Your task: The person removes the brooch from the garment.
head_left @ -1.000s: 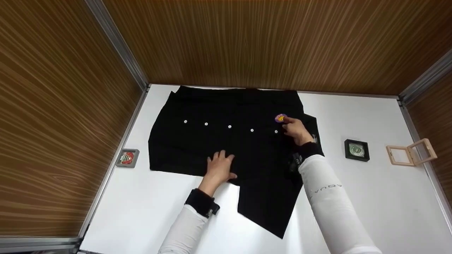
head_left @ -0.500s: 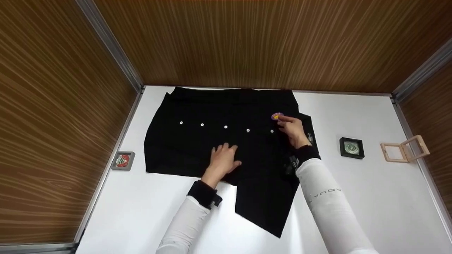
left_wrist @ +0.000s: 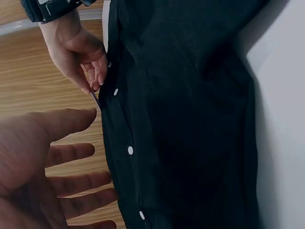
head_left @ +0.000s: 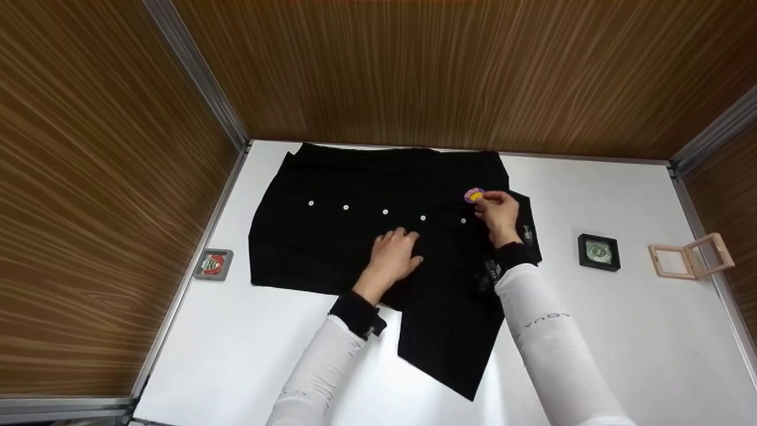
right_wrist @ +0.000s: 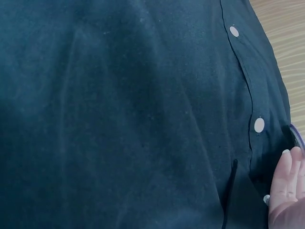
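Black framed badge [head_left: 598,251] beside shirt [head_left: 355,183]

My left hand [head_left: 395,253] lies flat, palm down, fingers straight and slightly spread. My right hand [head_left: 498,214] reaches just beyond it, fingertips pinched together, both forearms extended forward.

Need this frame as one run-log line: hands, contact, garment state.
left hand: flat on black shirt | right hand: fingers pinch purple badge at shirt | shirt: spread on white table, buttoned
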{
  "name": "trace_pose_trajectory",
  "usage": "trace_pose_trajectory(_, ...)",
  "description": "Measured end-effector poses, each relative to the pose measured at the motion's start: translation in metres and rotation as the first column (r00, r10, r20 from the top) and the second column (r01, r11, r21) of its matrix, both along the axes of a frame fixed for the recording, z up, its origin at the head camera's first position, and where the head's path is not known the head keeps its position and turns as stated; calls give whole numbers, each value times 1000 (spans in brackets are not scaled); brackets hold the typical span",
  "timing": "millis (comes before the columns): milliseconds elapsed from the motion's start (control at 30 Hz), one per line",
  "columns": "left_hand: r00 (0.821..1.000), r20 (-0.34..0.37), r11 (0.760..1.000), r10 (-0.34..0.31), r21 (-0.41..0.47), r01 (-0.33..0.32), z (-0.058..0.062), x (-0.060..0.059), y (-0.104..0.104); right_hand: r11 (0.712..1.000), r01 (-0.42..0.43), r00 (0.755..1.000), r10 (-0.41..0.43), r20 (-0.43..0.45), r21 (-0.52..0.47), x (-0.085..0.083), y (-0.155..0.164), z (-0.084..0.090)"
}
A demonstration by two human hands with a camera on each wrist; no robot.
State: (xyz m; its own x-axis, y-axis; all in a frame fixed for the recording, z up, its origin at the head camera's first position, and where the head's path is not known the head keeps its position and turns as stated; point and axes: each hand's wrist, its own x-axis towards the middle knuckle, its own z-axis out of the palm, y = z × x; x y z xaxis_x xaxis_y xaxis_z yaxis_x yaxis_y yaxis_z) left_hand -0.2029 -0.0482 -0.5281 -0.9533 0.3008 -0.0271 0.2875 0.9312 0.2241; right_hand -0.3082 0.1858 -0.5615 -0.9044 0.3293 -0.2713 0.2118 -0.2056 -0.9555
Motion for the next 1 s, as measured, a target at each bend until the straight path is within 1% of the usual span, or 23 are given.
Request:
trace_pose_trajectory(100, 1000, 3, 1000, -7, 8, 7, 1, -2, 3, 1000, 4, 1000, -4, 10, -13, 1, 1, 0)
trace_pose_trajectory(200, 1000, 27, 998, -13, 60, 12, 1, -6, 5, 999, -23, 1000, 22, 20, 34, 3, -1, 0)
trace_pose_trajectory(267, 999, 46, 991, -12, 134, 6, 1, -10, 6, 995, -45, 999, 44, 12, 87, 4, -3, -2)
trace_pose_trajectory(300, 998, 58, 983, -8, 184, -3, 1, -13, 7, 992, -53, 999, 53, 4, 114, 4, -4, -2)
trace_pose_trajectory(367, 997, 81, 956, -3, 294, -21, -2, -20, 8, 982, -70, 997, 73, -14, 173, 6, -6, -4)
trace_pose_trajectory(400, 995, 98, 931, -1, 362, -35, -3, -23, 8, 976, -79, 996, 85, -23, 204, 6, -8, -5)
trace_pose_trajectory(433, 993, 116, 901, 3, 430, -53, -4, -27, 9, 967, -87, 995, 97, -30, 241, 7, -10, -6)
trace_pose_trajectory(500, 988, 152, 827, 8, 554, -92, -8, -34, 10, 943, -107, 991, 128, -46, 316, 9, -13, -8)
trace_pose_trajectory(533, 986, 168, 789, 15, 604, -115, -9, -38, 11, 925, -119, 988, 147, -52, 361, 10, -15, -9)
trace_pose_trajectory(567, 983, 184, 747, 25, 649, -141, -11, -41, 11, 905, -127, 985, 165, -59, 406, 11, -16, -10)
trace_pose_trajectory(600, 979, 203, 708, 37, 686, -169, -13, -43, 12, 879, -132, 981, 182, -67, 459, 13, -17, -11)
trace_pose_trajectory(667, 970, 237, 640, 59, 736, -219, -16, -48, 13, 824, -136, 973, 217, -84, 549, 15, -20, -13)
trace_pose_trajectory(733, 958, 274, 581, 78, 769, -267, -20, -51, 14, 770, -139, 960, 258, -106, 623, 18, -22, -15)
trace_pose_trajectory(800, 947, 311, 530, 80, 791, -304, -22, -52, 14, 721, -135, 946, 297, -127, 680, 21, -24, -17)
trace_pose_trajectory(833, 942, 327, 509, 77, 800, -319, -23, -52, 15, 704, -137, 938, 317, -137, 697, 23, -25, -18)
trace_pose_trajectory(933, 928, 367, 468, 65, 810, -354, -26, -52, 17, 661, -139, 916, 369, -158, 738, 27, -28, -21)
trace_pose_trajectory(1000, 917, 396, 430, 51, 820, -378, -28, -52, 20, 636, -137, 904, 393, -167, 759, 30, -30, -22)
